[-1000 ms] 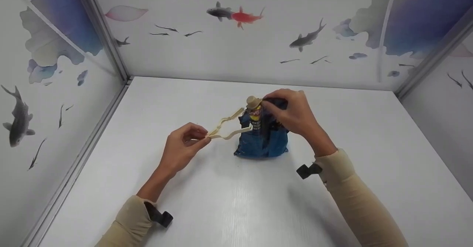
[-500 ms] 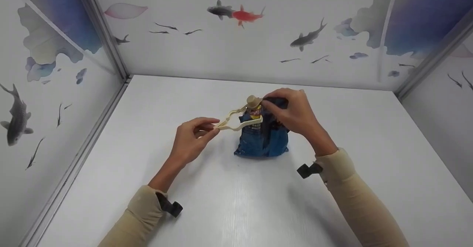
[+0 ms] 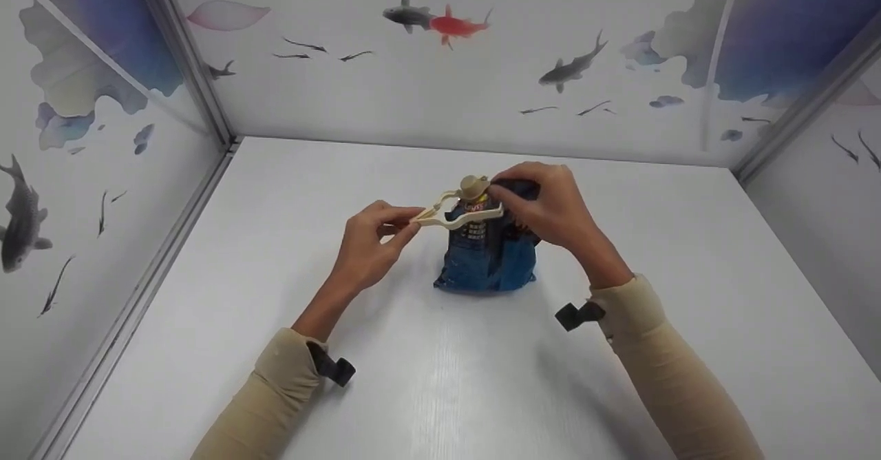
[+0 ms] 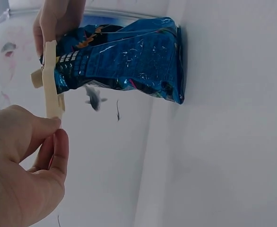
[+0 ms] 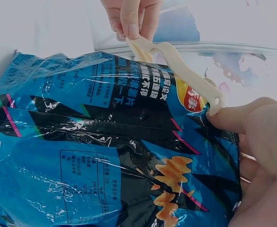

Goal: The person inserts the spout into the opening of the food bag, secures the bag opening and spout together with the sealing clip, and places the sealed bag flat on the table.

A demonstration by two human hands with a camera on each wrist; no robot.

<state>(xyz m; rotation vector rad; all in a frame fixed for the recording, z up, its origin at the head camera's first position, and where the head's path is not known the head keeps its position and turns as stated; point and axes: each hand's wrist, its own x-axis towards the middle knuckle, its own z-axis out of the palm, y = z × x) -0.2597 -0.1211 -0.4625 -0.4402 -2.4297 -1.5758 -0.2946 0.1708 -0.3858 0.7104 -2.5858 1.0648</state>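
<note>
1. On the counter (image 3: 440, 384), toward the far edge and between the hands: one blue bag (image 3: 475, 264), upright, top narrowed.
2. With the left hand (image 3: 372, 246), pinches the pointed end of one cream clip (image 4: 49, 80), thumb against fingers, holding nothing else.
3. With the right hand (image 3: 552, 202), grips the bag's narrowed top, fingers curled, beside one tan cap (image 3: 473, 186). Cannot tell of any join between cap and clip.
4. Around the bag's top, shows two spread clip arms: one across the front, one reaching toward the cap.
5. Could miss part of the bag's top, probably, if pushed in aslant; could nip the right thumb if squeezed with a tip so near; could let the plastic fan out on a slack right grip.
6. Counts: one bag, one clip, one cap, two hands, two black wrist cameras (image 3: 337, 370).
</note>
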